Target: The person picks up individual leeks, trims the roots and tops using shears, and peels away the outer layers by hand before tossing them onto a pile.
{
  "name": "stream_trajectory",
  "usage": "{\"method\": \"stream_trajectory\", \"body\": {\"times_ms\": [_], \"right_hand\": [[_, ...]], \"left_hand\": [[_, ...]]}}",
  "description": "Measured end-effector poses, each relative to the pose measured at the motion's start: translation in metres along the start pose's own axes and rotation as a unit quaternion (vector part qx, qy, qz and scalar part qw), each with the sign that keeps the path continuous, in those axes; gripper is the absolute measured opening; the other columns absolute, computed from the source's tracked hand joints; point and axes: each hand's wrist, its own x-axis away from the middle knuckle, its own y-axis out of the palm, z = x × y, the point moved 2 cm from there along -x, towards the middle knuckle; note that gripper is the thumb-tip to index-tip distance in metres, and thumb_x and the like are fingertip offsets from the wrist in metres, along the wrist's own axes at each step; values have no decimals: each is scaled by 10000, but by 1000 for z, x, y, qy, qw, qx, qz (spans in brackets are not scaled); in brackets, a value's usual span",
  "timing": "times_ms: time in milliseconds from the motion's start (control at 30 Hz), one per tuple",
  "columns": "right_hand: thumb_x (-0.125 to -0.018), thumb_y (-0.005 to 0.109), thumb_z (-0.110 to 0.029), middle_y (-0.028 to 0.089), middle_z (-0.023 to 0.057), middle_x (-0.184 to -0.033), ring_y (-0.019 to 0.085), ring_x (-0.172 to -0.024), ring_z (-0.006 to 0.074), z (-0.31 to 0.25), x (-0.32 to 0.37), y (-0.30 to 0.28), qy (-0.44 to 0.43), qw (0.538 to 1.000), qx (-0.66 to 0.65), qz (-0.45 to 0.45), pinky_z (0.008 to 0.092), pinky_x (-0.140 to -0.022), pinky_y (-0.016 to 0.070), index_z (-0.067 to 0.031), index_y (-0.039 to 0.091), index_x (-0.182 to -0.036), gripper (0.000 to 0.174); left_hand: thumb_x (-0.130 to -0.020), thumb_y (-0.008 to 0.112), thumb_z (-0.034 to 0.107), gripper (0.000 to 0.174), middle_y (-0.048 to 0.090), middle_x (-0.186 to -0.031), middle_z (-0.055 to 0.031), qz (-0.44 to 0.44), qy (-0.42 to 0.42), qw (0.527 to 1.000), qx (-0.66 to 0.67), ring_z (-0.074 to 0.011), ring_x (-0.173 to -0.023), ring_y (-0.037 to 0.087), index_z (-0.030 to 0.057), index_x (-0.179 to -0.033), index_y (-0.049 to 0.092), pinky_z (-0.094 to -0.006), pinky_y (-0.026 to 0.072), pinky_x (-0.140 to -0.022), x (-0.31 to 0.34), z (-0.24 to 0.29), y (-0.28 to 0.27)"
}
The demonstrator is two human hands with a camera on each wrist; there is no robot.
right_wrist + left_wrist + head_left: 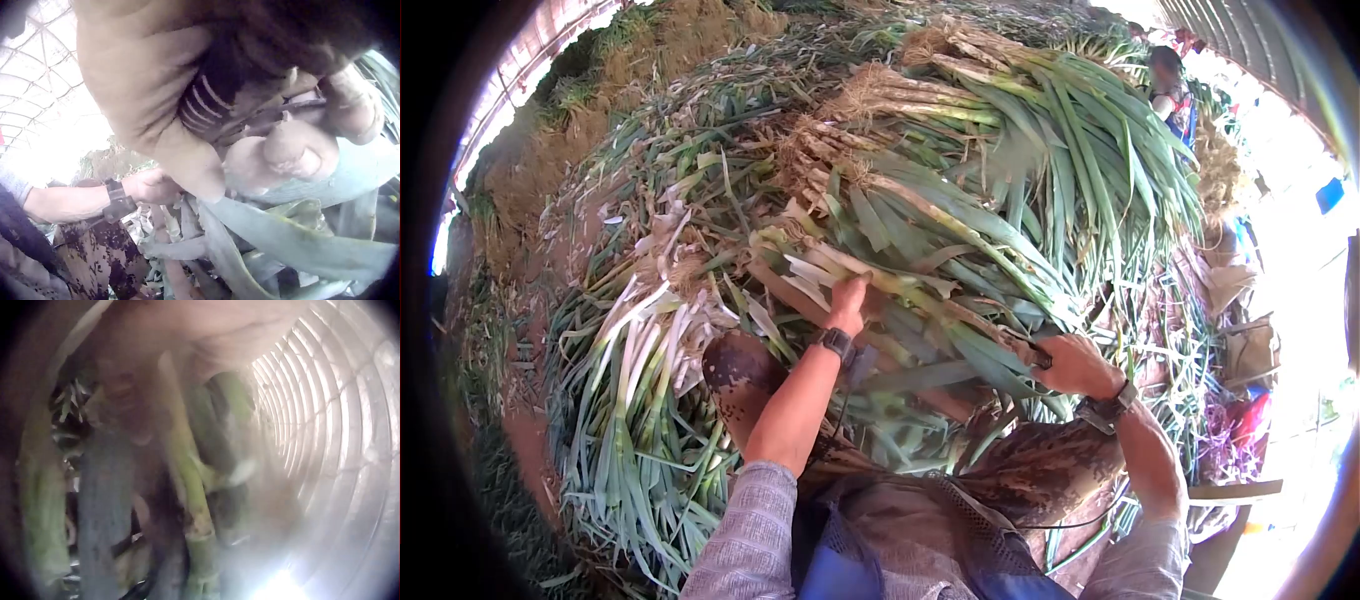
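Note:
My left hand (pixel 849 303) grips a leek (pixel 910 292) by its pale stalk, above my knees. In the left wrist view, yellow-green stalks (pixel 190 481) run down beneath that hand's fingers. At the leafy end, my right hand (pixel 1080 365) is curled round a dark object with pale stripes (pixel 209 103); I cannot tell what it is. Broad leek leaves (pixel 294 240) lie right under its thumb and fingertips in the right wrist view. Untrimmed leeks (pixel 960 105) with brown roots are piled ahead. White-stemmed leeks (pixel 640 345) lie in a heap to the left.
Loose leaves and scraps (pixel 690 130) cover the ground ahead and left. My patterned trouser knees (pixel 740 375) frame the work. Another person (pixel 1170 90) is at the far right. Purple twine (pixel 1230 450) and a brown box (pixel 1250 355) are on the right side.

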Motion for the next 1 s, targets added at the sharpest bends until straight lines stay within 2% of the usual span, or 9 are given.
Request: {"method": "stream_trajectory", "body": {"times_ms": [100,267,400,467,600,733,867,933,1000], "right_hand": [[-836,643,-347,647,207,-738,637,-716,406,-3,-1,-3,36,997,-56,31,473,-681,491,-34,651,-894,319],[-867,554,-326,636,212,-672,632,-658,413,-16,3,-2,14,999,8,49,482,-659,505,-29,652,-856,313],[-847,543,-261,623,224,-655,616,-641,422,-11,4,5,-33,996,69,45,506,-636,483,-31,641,-830,250],[-837,541,-243,625,222,-662,615,-645,423,-11,2,6,-43,995,85,29,511,-641,479,-34,641,-837,232],[-840,548,-267,647,223,-723,626,-699,428,-15,-7,7,-23,993,101,49,513,-676,481,-39,644,-886,251],[-859,536,-275,653,233,-755,631,-719,428,-32,-26,-3,-17,995,86,51,516,-697,485,-21,655,-890,282],[-882,530,-295,661,241,-799,635,-774,443,-29,-50,3,-42,994,88,47,524,-726,483,-20,666,-870,307],[-787,590,-257,658,217,-754,626,-753,428,-37,-55,-3,-79,994,70,35,527,-707,479,-56,656,-878,231],[-774,594,-247,658,218,-757,624,-757,432,-48,-59,-7,-66,995,76,25,530,-708,478,-56,653,-866,220]], "left_hand": [[-921,645,210,156,675,-841,-56,5,-6,999,43,-178,-715,634,62,-970,654,-350,466,-505,-3,5,2],[-902,687,231,169,674,-897,-40,-45,5,994,103,-161,-705,617,81,-978,668,-346,467,-506,11,-1,4],[-858,736,277,301,660,-922,-32,-56,-21,998,20,-172,-804,633,68,-1059,658,-348,534,-654,39,-10,18],[-913,695,284,281,669,-937,-39,-108,-62,990,70,-195,-844,645,59,-1076,649,-379,575,-714,48,-17,19],[-978,577,383,402,635,-1132,-84,-148,-43,982,105,-233,-953,642,66,-1225,571,-431,565,-818,57,-23,25],[-970,558,451,492,633,-1138,-123,-152,-13,978,141,-281,-1041,634,42,-1243,546,-448,557,-827,57,-29,26],[-1024,461,379,396,579,-1240,-127,-156,-22,960,232,-300,-1142,567,65,-1261,504,-481,470,-969,55,-40,21],[-1043,429,337,341,552,-1284,-113,-177,-21,945,275,-293,-1172,538,84,-1263,493,-476,441,-997,51,-46,21],[-1039,440,311,294,537,-1265,-114,-170,-24,942,288,-310,-1204,509,78,-1211,493,-503,406,-1040,48,-50,19]]}}
